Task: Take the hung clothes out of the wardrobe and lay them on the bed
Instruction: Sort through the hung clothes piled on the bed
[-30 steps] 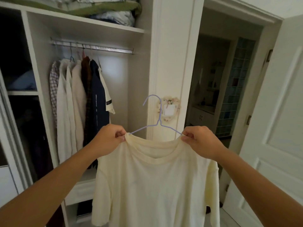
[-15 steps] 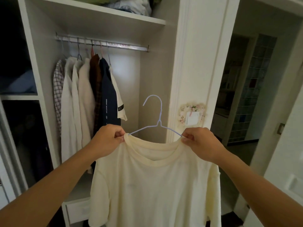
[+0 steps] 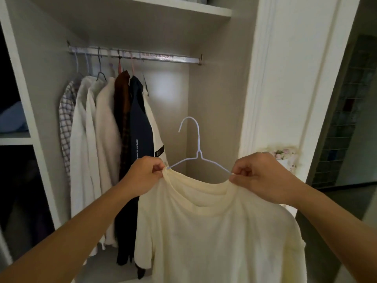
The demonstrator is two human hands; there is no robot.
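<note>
A cream T-shirt [image 3: 220,231] hangs on a thin white wire hanger [image 3: 197,154] that I hold up in front of the open wardrobe. My left hand [image 3: 142,176] pinches the shirt's left shoulder at the collar. My right hand [image 3: 261,176] pinches the right shoulder the same way. The hanger's hook is free in the air, below the metal rail [image 3: 163,57]. Several garments still hang at the rail's left end: a checked shirt [image 3: 65,127], white shirts [image 3: 91,150], a brown one and a navy one [image 3: 140,127]. No bed is in view.
The wardrobe's white side panel [image 3: 285,88] stands right of the hanging space, with a small floral ornament [image 3: 285,156] on it. A dark doorway [image 3: 350,119] opens further right. Shelves with folded cloth [image 3: 12,119] sit at the left. A top shelf [image 3: 183,7] runs overhead.
The view has swung left and closer to the wardrobe, so the rail and hung clothes fill more of the frame and the doorway has slid right. Both hands keep the same grip on the shirt.
</note>
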